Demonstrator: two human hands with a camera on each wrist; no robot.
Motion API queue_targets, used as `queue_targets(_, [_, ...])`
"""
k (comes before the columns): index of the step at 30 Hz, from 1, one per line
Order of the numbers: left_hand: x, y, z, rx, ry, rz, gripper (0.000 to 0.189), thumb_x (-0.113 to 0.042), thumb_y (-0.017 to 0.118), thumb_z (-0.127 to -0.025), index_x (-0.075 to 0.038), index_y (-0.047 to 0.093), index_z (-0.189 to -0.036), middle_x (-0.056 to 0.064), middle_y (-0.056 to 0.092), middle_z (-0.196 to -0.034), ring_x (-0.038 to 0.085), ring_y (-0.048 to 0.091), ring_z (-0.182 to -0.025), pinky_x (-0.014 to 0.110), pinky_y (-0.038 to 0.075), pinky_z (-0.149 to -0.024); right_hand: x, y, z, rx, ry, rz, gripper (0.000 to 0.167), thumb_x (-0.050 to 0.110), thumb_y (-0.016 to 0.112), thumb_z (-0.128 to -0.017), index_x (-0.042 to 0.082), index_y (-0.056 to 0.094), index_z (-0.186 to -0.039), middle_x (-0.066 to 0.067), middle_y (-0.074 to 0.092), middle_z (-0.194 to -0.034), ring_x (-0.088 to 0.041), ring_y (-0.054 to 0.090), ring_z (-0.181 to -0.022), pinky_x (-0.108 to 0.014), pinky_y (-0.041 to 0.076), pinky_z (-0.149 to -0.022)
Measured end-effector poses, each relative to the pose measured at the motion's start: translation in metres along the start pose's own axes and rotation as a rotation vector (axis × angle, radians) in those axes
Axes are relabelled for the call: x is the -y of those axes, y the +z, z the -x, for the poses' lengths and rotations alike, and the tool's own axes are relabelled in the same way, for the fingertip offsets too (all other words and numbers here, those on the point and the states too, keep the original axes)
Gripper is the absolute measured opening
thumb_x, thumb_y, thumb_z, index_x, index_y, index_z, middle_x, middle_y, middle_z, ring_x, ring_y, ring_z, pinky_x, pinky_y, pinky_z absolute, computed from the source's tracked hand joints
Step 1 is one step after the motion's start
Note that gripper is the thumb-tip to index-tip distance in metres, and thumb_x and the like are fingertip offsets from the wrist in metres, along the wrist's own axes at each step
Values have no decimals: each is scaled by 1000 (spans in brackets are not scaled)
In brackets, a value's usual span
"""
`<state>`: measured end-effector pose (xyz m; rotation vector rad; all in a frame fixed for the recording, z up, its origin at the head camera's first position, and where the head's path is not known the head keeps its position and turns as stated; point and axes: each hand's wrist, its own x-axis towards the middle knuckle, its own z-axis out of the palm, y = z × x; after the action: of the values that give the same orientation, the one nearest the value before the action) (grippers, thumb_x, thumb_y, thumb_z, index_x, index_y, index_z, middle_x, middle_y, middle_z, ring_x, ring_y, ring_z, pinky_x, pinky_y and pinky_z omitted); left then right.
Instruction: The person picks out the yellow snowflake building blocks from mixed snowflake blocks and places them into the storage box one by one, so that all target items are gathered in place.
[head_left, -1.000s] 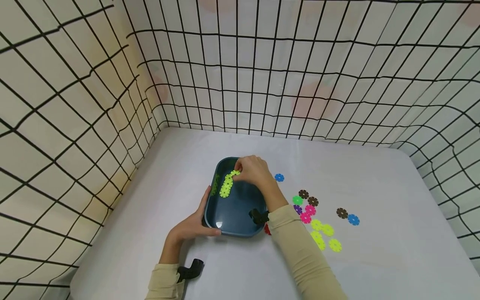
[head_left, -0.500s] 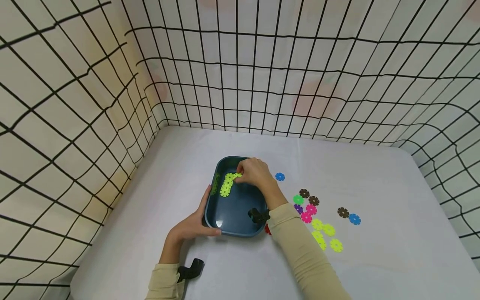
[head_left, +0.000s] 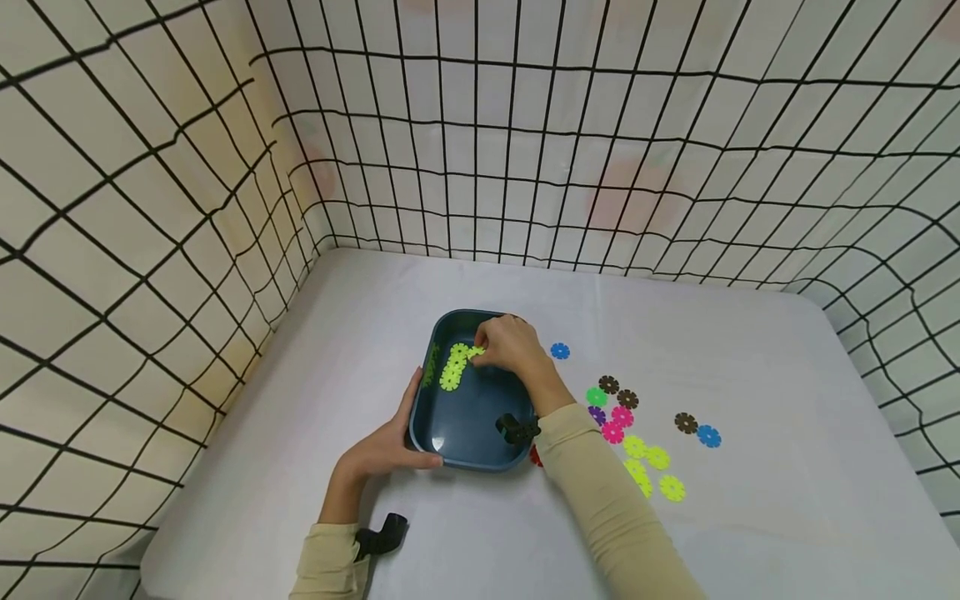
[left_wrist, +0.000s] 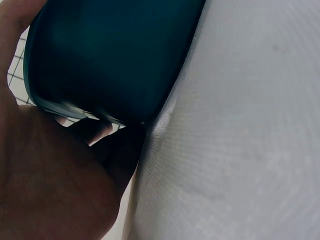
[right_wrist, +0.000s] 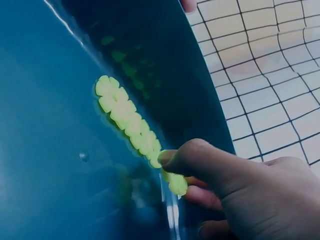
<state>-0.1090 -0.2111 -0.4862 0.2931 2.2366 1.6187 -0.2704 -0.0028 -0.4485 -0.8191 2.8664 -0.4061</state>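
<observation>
A dark blue plastic tray (head_left: 472, 429) stands on the white tabletop. My left hand (head_left: 381, 450) grips its near left corner, thumb along the front rim and fingers against the left wall. In the left wrist view, the tray's outer wall (left_wrist: 115, 55) fills the space past my palm. Inside lies a row of overlapping yellow-green flower-shaped plastic discs (head_left: 453, 371), close to the left wall. My right hand (head_left: 510, 343) pinches one more yellow-green disc (right_wrist: 177, 185) between thumb and fingers, at the far end of that row. Part of this disc is hidden by my thumb.
Right of the tray lie loose discs: several yellow-green ones (head_left: 672, 488), pink ones (head_left: 622, 417), brown ones (head_left: 686, 423), a green one (head_left: 596, 397) and blue ones (head_left: 708, 436). A red disc (head_left: 536, 456) is partly covered by my right forearm. Black wire mesh (head_left: 495, 150) encloses the table.
My right hand has shifted slightly right and nearer with the pinched disc, which now sits beside the row's far end. The left hand has kept its grip on the tray.
</observation>
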Motion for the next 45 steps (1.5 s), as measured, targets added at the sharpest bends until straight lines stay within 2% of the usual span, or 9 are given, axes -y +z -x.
queue_targets(5, [-1, 2, -3, 11, -4, 5, 129, -33, 82, -73, -37, -19, -153, 3, -15, -164, 34, 11, -147, 58, 23, -114, 0, 2, 0, 12, -18, -11, 29, 39, 76, -81, 21, 74, -103, 6, 69, -90, -11, 60, -74, -32, 52, -69])
queue_targets(12, [-4, 2, -7, 17, -16, 0, 129, -36, 83, -72, -42, -19, -151, 6, -12, -164, 36, 16, -145, 58, 27, -112, 0, 2, 0, 0, -19, -16, 28, 38, 76, -80, 20, 74, -101, 6, 69, -86, -10, 59, -70, -30, 51, -66])
queue_targets(29, [-5, 3, -6, 31, 7, 0, 128, -35, 83, -72, -42, -18, -151, 7, -13, -164, 37, 14, -146, 60, 25, -113, 6, -1, 3, -1, 2, -16, 31, 41, 77, -80, 20, 74, -104, 5, 69, -91, -12, 62, -76, -32, 52, -70])
queue_targets(36, [-3, 2, -3, 23, 5, 2, 129, -36, 83, -72, -42, -18, -151, 4, -15, -164, 36, 11, -147, 61, 23, -114, 12, -11, 5, -29, -9, -29, 34, 42, 76, -80, 19, 74, -105, 5, 70, -92, -12, 63, -80, -35, 53, -74])
queue_targets(45, [-3, 1, 0, 3, -19, -10, 129, -35, 82, -72, -40, -19, -152, 8, -14, -164, 38, 12, -146, 62, 25, -113, 17, -33, 17, -77, -18, -66, 38, 42, 75, -81, 16, 73, -108, 1, 72, -96, -16, 63, -84, -38, 53, -76])
